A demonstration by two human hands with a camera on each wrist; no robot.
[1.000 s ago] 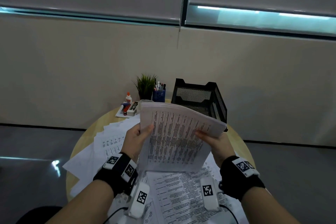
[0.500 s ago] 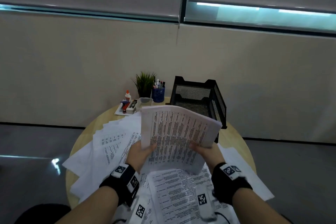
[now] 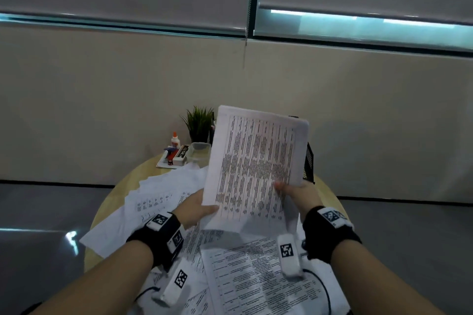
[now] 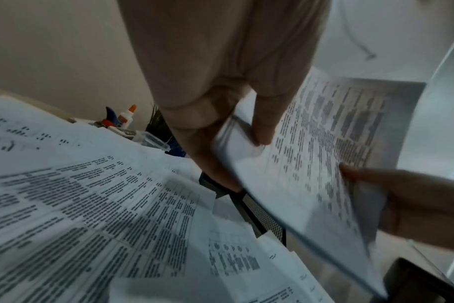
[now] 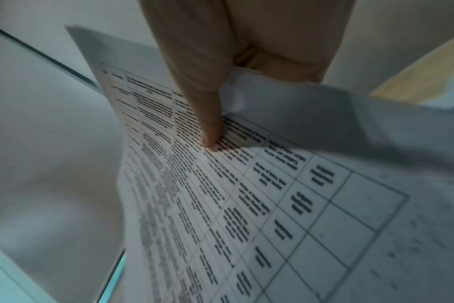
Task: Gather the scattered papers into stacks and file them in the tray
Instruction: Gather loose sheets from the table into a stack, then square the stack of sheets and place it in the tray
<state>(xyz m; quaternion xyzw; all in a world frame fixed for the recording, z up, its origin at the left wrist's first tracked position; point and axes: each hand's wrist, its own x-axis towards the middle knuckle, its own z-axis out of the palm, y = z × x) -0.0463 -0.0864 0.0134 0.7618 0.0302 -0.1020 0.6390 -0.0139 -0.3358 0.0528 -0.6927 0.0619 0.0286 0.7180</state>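
- Well, the round wooden table (image 3: pixel 112 202) takes up most of what is in front of the person, and it is strewn with loose printed papers (image 3: pixel 158 202) that overlap one another right down to the near edge.
- Held up above that spread is a stack of papers (image 3: pixel 253 161), tilted nearly upright with its printed tables facing the person; it stands clear of the table and hides most of what is behind it.
- Behind the stack's right edge, a strip of the black mesh tray (image 3: pixel 310 163) shows at the far side of the table; what it holds cannot be told.
- At the stack's lower left corner the left hand (image 3: pixel 195 208) grips the sheets, thumb on the printed face and fingers curled behind.
- Over at the lower right edge the right hand (image 3: pixel 298 193) clamps the stack the same way, its thumb pressed flat on the text in the right wrist view (image 5: pixel 210 131).
- Far left of the stack stands a small green potted plant (image 3: pixel 199 123).
- Just in front of the plant sits a clear plastic container (image 3: pixel 198 149).
- Beside that container, a white glue bottle (image 3: pixel 175 139) with an orange cap stands among a few small stationery items (image 3: pixel 176 156).
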